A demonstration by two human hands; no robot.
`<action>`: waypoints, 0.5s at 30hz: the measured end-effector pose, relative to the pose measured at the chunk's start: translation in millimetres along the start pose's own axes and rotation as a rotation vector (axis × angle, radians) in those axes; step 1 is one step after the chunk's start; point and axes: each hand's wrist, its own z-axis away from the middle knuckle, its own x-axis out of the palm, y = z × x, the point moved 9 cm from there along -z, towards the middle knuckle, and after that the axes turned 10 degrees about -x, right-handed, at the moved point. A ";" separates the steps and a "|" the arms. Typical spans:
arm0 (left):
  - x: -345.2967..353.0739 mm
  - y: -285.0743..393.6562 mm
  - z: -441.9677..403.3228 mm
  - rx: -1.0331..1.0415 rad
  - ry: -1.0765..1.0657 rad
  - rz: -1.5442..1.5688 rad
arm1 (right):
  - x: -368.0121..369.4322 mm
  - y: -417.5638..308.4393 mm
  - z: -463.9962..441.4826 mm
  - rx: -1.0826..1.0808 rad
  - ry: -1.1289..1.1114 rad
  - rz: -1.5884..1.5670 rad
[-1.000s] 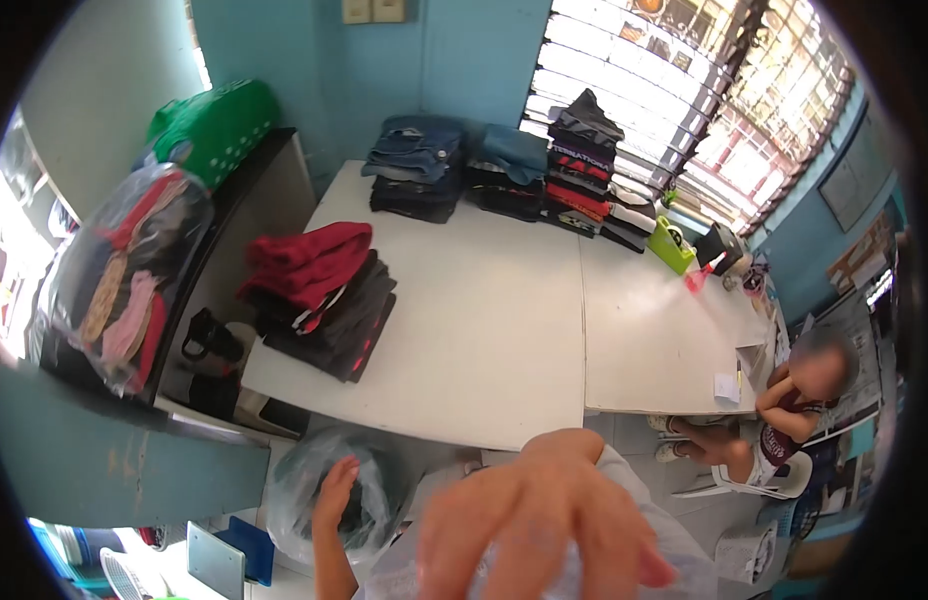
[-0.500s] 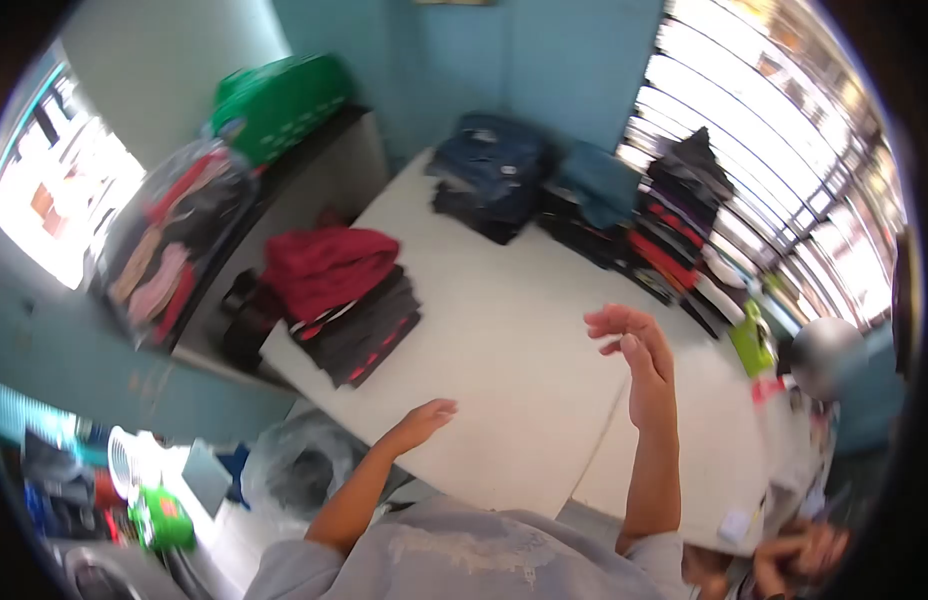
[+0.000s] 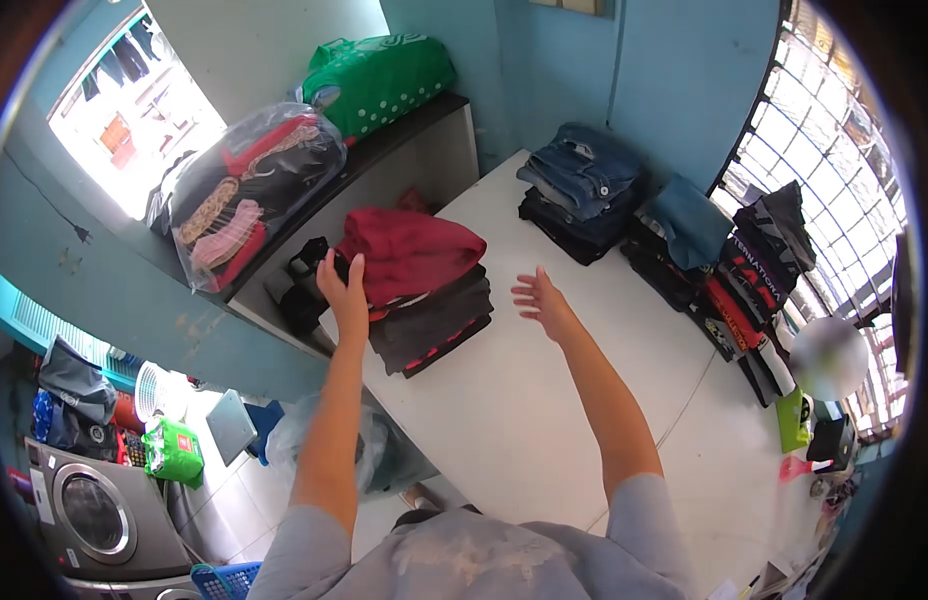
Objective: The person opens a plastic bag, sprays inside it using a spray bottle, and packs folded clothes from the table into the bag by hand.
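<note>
Folded dark clothes [image 3: 434,330] lie in a stack on the white table [image 3: 544,400], with a dark red garment [image 3: 414,250] heaped on top. My left hand [image 3: 346,290] is at the left side of this stack, thumb and fingers apart; whether it touches the cloth I cannot tell. To the right of the stack, my right hand [image 3: 546,303] hovers over the table with fingers spread and nothing in it.
Folded jeans [image 3: 584,175] and a tall pile of dark shirts [image 3: 749,270] stand along the table's far side. A shelf [image 3: 384,170] at the left carries a green bag [image 3: 379,85] and a plastic bag of clothes [image 3: 249,190]. A washing machine [image 3: 94,510] is at lower left.
My left hand has reached forward to the left side of the stack. My right hand has moved left toward it. The view has turned left, and the stack itself looks unmoved.
</note>
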 end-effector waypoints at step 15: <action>27.9 -72.6 -13.5 -0.437 -0.258 0.220 | 61.9 0.1 -146.7 0.305 -0.088 0.315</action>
